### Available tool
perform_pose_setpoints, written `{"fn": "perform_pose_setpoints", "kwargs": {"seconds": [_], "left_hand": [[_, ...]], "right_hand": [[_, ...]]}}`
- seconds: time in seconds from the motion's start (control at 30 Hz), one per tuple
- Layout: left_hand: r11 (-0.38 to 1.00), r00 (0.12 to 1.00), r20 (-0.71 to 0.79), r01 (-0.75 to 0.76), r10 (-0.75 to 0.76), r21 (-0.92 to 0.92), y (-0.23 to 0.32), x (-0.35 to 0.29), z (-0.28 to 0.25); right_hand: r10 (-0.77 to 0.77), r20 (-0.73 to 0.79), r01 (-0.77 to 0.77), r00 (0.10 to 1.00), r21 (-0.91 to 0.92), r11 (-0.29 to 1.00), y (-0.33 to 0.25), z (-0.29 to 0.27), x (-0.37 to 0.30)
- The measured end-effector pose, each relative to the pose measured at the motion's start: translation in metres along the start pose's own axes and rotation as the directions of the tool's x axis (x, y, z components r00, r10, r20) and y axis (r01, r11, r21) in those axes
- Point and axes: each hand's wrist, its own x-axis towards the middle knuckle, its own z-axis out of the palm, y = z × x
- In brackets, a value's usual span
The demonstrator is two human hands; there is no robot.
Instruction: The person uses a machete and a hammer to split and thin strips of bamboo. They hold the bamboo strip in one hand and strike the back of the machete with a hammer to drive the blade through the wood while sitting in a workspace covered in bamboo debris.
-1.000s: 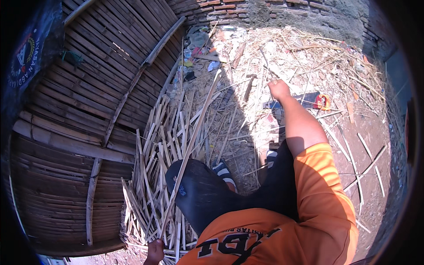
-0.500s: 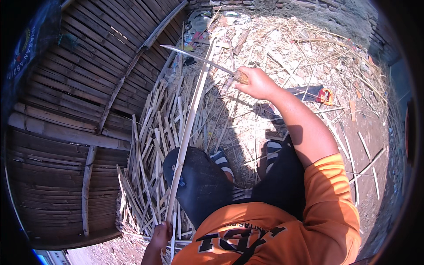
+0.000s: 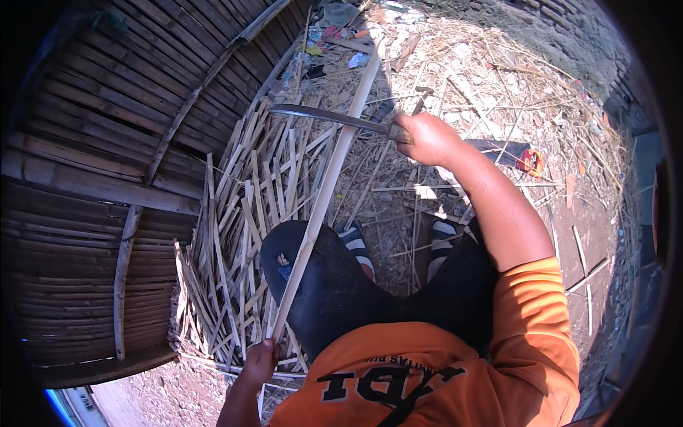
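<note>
The right hand [image 3: 431, 139] grips the knife [image 3: 315, 113], now crossing lower down the strip [image 3: 325, 196] the left hand [image 3: 261, 360] clasps, apparently working along it.

We count two hands, one left hand [image 3: 261, 361] and one right hand [image 3: 430, 139]; one knife [image 3: 316, 113]; one long bamboo strip [image 3: 322, 203] between the hands; one pile of strips [image 3: 220, 270], dozens by our look, too tangled to tally exactly; two crossed strips [image 3: 588, 276] on the ground at right; one saw [image 3: 531, 162]; one hammer-like tool [image 3: 424, 91], partly hidden; two striped sandals [image 3: 356, 245]; two dark trouser legs [image 3: 320, 285]; one orange shirt [image 3: 441, 341]; one bamboo wall [image 3: 71, 285]; scattered scraps we can't number.
</note>
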Motion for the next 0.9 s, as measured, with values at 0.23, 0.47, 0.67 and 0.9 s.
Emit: {"fn": "perform_pose_setpoints", "kwargs": {"seconds": [0.23, 0.47, 0.67, 0.9], "left_hand": [[0.834, 0.859, -0.158, -0.405, 0.488, 0.375, -0.03, 0.013, 0.021], [0.908, 0.913, -0.125, -0.355, 0.388, 0.221, -0.025, 0.009, 0.024], [0.757, 0.781, -0.212, -0.439, 0.588, 0.485, -0.043, 0.02, 0.027], [0.873, 0.87, -0.245, -0.326, 0.427, 0.364, -0.037, 0.008, 0.025]], "right_hand": [[-0.29, 0.255, 0.312, 0.923, -0.053, 0.948, -0.042, -0.023, -0.001], [-0.025, 0.033, 0.02, 0.999, 0.122, 0.992, -0.015, -0.014, 0.006], [-0.262, 0.103, 0.268, 0.959, -0.046, 0.962, -0.046, -0.023, -0.008], [-0.029, -0.066, 0.033, 0.997, 0.058, 0.998, 0.004, -0.012, 0.004]]}}
